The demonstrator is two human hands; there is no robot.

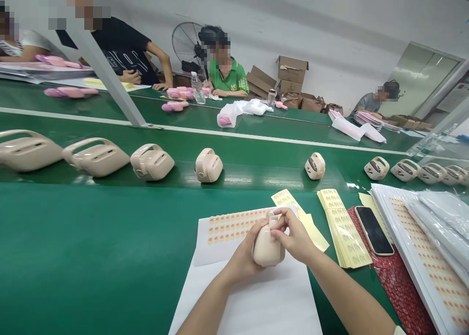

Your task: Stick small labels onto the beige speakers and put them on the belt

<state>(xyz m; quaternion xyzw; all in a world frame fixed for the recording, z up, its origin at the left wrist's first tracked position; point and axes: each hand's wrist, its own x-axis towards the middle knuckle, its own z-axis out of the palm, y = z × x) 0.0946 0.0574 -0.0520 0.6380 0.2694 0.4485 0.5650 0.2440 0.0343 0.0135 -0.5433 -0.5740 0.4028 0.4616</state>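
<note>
My left hand [247, 254] is wrapped round a beige plastic casing with a handle [269, 249], held above a sheet of white paper. Thumb and fingers of my right hand [291, 232] are pinched together against the upper part of the same casing; whatever lies between them is too small to make out. Under my hands, the sticker sheet [223, 227] carries rows of small orange round stickers. Just beyond my right hand lie yellowish label sheets [287, 198].
Similar beige casings [152, 163] line the green belt [256, 154] ahead; those on the right [377, 167] bear dark labels. To my right are a label stack [344, 230], a phone [373, 230], red bubble wrap [401, 281] and bagged sticker sheets [421, 247]. Several people sit across.
</note>
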